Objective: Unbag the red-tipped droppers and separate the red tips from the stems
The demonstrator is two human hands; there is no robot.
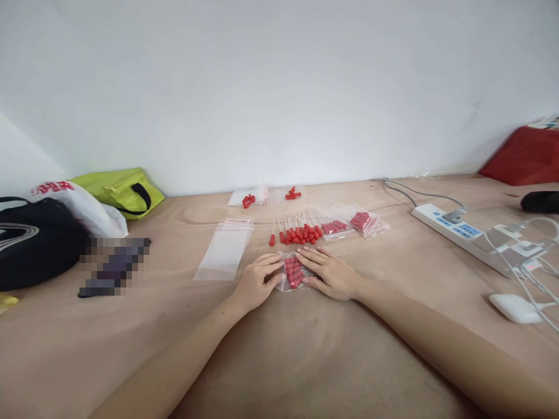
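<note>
Flat on the table in front of me lies a small clear zip bag (293,270) with several red, rounded pieces in it. My left hand (257,282) has its fingers and thumb closed on the bag's left edge. Across the right side of the bag rests my right hand (329,273), palm down with fingers stretched and its thumb near the red pieces. Just beyond the hands, several pale thin sticks with red tips (301,233) lie in a row. To their right are filled clear bags (362,222), and to the left is a stack of flat clear zip bags (222,250).
Small red pieces (248,201) lie on bags near the wall. A power strip (458,233) with cords and a white charger (515,307) is on the right, with a red bag (528,154) behind. A dark pixelated object (116,267), black bag (39,244) and lime bag (117,192) are left.
</note>
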